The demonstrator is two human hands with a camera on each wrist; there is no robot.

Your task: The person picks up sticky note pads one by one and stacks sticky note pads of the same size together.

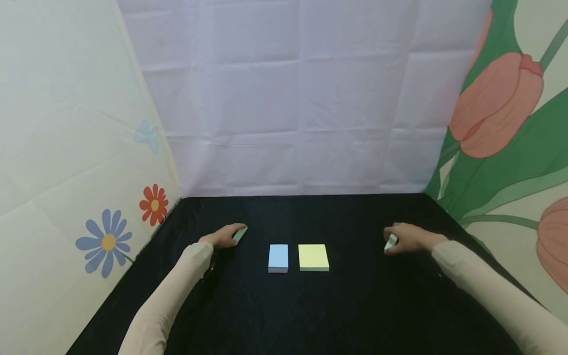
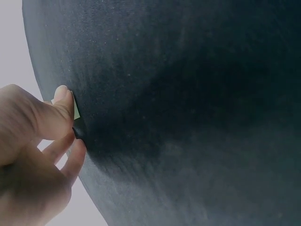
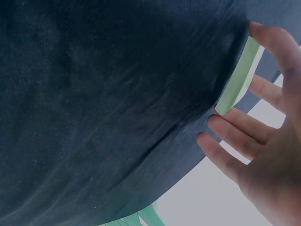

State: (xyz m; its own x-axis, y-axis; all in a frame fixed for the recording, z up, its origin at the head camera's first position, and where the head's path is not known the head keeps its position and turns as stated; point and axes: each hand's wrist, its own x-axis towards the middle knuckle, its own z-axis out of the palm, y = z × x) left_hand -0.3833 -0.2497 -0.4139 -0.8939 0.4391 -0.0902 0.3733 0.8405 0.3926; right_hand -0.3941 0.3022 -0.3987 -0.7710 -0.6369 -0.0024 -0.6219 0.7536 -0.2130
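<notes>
At the left of the table, my left hand (image 1: 224, 235) pinches a small pale green sticky note pad (image 1: 240, 234). In the left wrist view the thumb covers most of that pad, leaving a green corner (image 2: 76, 112) in sight. Far to the right, my right hand (image 1: 410, 237) holds another pale green sticky note pad (image 3: 237, 77) by its ends, between thumb and fingers, tilted close over the black cloth. Between the hands lie a blue sticky note pad (image 1: 278, 255), with a reddish layer at its lower edge, and a wider yellow one (image 1: 313, 257) just to its right.
A black cloth (image 1: 284, 315) covers the table. White creased fabric (image 1: 297, 98) hangs behind its back edge. A flower-printed sheet (image 1: 57, 162) stands on the left, and a tulip-printed one (image 1: 497, 108) on the right.
</notes>
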